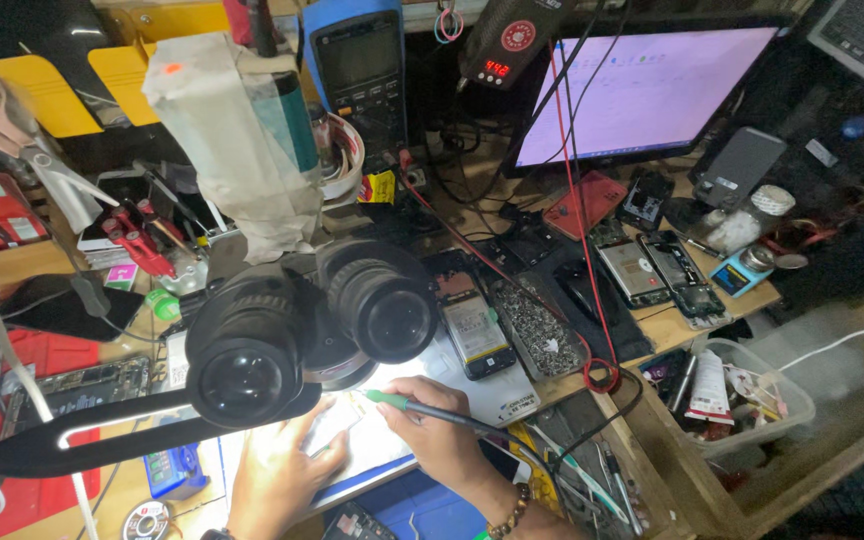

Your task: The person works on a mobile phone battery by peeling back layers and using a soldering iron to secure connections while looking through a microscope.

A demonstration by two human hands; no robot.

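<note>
The right hand [432, 425] is pinching a green-tipped soldering iron [422, 408], its long axis pointing to 10 o'clock at the small board [337, 428] under the microscope [302, 330]. The left hand [277, 480] is pressing spread fingers on the board's 7 o'clock side, nearer.

Microscope [297, 335] hides the tool tip [370, 396] & workpiece at 6 o'clock; left hand [277, 475] cut off by bottom edge; meter [360, 65] cropped at 12.
</note>
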